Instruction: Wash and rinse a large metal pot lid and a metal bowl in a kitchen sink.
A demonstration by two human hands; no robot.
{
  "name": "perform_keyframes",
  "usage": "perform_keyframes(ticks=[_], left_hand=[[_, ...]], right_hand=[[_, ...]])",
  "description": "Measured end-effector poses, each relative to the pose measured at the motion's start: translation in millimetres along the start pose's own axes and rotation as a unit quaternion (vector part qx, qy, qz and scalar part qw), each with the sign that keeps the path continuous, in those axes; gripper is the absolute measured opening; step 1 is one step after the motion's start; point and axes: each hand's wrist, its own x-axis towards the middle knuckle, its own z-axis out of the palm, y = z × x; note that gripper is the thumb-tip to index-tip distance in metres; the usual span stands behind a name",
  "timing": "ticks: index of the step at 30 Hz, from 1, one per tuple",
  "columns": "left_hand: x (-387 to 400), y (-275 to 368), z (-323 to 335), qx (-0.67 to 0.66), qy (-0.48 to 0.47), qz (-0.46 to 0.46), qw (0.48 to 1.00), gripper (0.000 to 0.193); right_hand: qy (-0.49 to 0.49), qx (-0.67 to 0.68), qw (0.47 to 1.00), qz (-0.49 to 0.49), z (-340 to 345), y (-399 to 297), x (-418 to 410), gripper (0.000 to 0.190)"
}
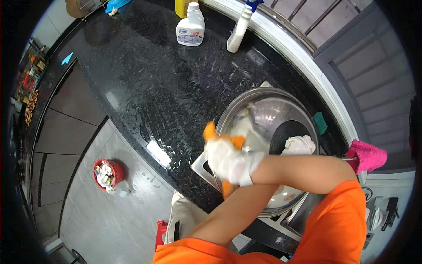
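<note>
My right hand (227, 161), in a white glove and slightly blurred, grips an orange cloth (238, 142) at the left rim of a large, round, shiny metal pan or lid (263, 112). Parts of the cloth stick out above and below the hand. My forearms cross, the right one over the left. My left hand (299, 145), also gloved in white, is at the dark round middle (284, 132) of the metal piece, near its right side; its fingers are partly hidden. The metal piece lies over a stove's steel edge (202, 168).
On the wet black countertop (158, 82) stand a white bottle (190, 31), a spray bottle (239, 31) and a yellow container (181, 8). A green pad (319, 123) and a pink cloth (367, 155) are at the right. A red bin (118, 173) stands on the floor.
</note>
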Motion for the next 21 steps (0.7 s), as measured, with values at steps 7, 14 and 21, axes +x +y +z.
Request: perform_keyframes(ticks=[7,14,21], left_hand=[[-11.7,-23.0,50.4,-0.001,0.318,0.046,0.947,0.022],[-13.9,2.3,-48.2,0.027,-0.120,-0.005,0.992,0.025],[-10.8,7.2,-46.4,0.087,-0.088,0.023,0.992,0.025]], right_hand=[[-0.060,0.305,0.937,0.157,-8.7,119.8,-3.9,0.036],[0.012,0.422,0.741,0.523,83.6,220.4,-147.3,0.040],[0.219,0.448,0.409,0.764,137.2,98.5,-340.8,0.043]])
